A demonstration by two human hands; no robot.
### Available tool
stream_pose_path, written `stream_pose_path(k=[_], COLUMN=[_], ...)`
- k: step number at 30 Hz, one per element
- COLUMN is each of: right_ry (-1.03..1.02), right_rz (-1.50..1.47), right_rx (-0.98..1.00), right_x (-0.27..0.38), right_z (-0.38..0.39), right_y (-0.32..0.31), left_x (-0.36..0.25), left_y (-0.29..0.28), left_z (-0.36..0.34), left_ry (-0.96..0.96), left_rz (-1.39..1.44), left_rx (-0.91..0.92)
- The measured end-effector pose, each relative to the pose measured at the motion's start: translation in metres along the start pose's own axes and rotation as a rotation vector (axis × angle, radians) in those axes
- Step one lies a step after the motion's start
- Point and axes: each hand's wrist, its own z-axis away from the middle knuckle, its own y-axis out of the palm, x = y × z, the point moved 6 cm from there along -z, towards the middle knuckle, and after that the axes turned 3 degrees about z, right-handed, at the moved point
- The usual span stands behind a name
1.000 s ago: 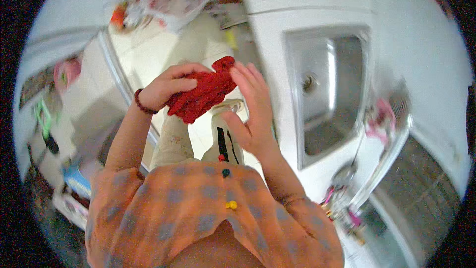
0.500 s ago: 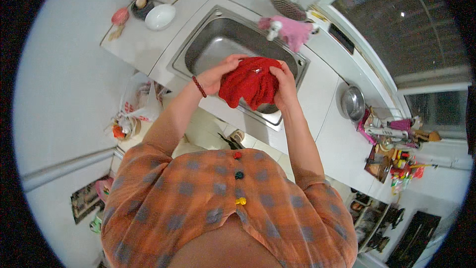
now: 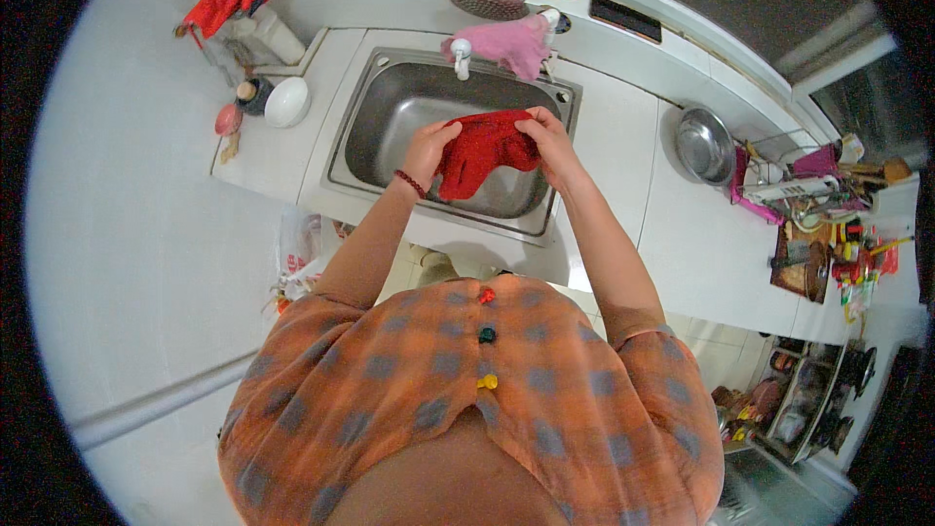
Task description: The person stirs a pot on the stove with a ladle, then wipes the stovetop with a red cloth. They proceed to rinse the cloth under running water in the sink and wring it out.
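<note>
A red cloth [image 3: 484, 154] hangs between my two hands above a steel sink [image 3: 390, 122]. My left hand [image 3: 429, 153], with a dark red bead bracelet at its wrist, pinches the cloth's left upper corner. At the other end, my right hand [image 3: 553, 148] grips the right upper corner between thumb and fingers. The cloth's top edge is stretched, and its lower part droops in folds over the basin. Beyond the cloth, a white faucet [image 3: 462, 56] stands at the sink's far rim with a pink cloth [image 3: 506, 42] draped behind it.
A white bowl [image 3: 287, 102] sits on the counter at left. Another red cloth [image 3: 229, 2] hangs at the upper left. To the right are a metal basin [image 3: 703, 146], a dish rack [image 3: 794, 185] and a wooden board [image 3: 801, 263]. A strainer ladle [image 3: 485, 2] hangs by the window.
The red cloth has gone from bunched up to spread between my hands, which keep hold of it. My view has turned, bringing the hanging red cloth at the upper left into sight.
</note>
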Motion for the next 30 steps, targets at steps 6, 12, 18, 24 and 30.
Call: stream_pose_path(k=[6,12,18,24,30], right_ry=[0.043,0.178,-0.435,-0.177,-0.581], right_rz=[-0.32,-0.291,0.725,0.984,0.802], right_rx=[0.006,-0.015,-0.182,-0.405,-0.314], right_x=[-0.01,-0.035,-0.017,-0.045,-0.017], right_z=[-0.018,-0.021,-0.007,-0.04,-0.005], right_y=[-0.004,0.011,0.042,0.003,0.064], left_x=[-0.011,0.022,0.06,0.092,0.101], left_y=[0.019,0.0,-0.013,0.004,-0.015], left_z=[-0.009,-0.034,-0.064,-0.077,-0.09], left_ry=[-0.01,-0.239,-0.355,-0.301,-0.338], left_rz=[-0.084,0.262,0.265,0.03,0.382], left_rx=[0.041,-0.011,-0.192,-0.171,0.095])
